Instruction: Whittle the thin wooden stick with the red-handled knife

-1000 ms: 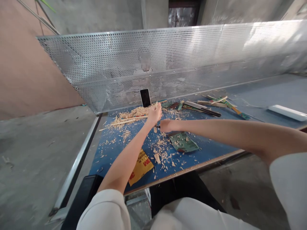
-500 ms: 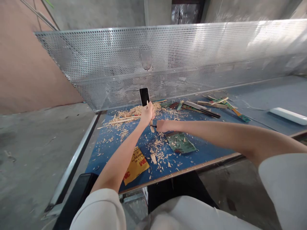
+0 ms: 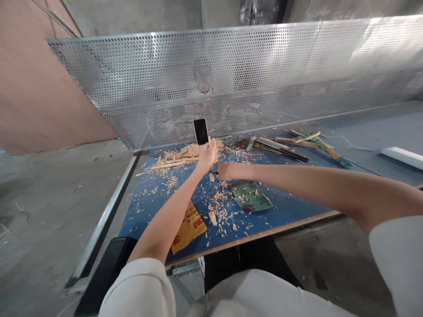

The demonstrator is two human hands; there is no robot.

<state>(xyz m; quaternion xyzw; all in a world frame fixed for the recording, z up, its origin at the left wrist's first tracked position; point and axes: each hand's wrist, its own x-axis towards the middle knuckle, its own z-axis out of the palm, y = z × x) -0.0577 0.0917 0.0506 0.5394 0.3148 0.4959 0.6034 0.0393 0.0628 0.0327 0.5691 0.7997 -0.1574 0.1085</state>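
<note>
Over the blue table top (image 3: 194, 193), my left hand (image 3: 208, 155) is closed around a small pale wooden piece (image 3: 212, 176), whose lower end shows below the fist. Just right of it my right hand (image 3: 225, 171) is closed on a small dark tool (image 3: 215, 173), its tip at the wood. The tool's handle is hidden in the fist. A phone (image 3: 201, 131) with a dark screen stands upright behind my left hand. Wood shavings (image 3: 220, 202) lie scattered beneath and in front of both hands.
Yellow sandpaper (image 3: 190, 226) and a green sheet (image 3: 253, 197) lie near the front edge. A long blade-like tool (image 3: 282, 149) and painted wood strips (image 3: 327, 147) are at the back right. A white bar (image 3: 403, 157) is far right. Perforated metal (image 3: 165, 88) stands behind.
The view has shifted slightly, so table items appear a little further right. Both hands remain closed and close together, with the wood and tool still between them.
</note>
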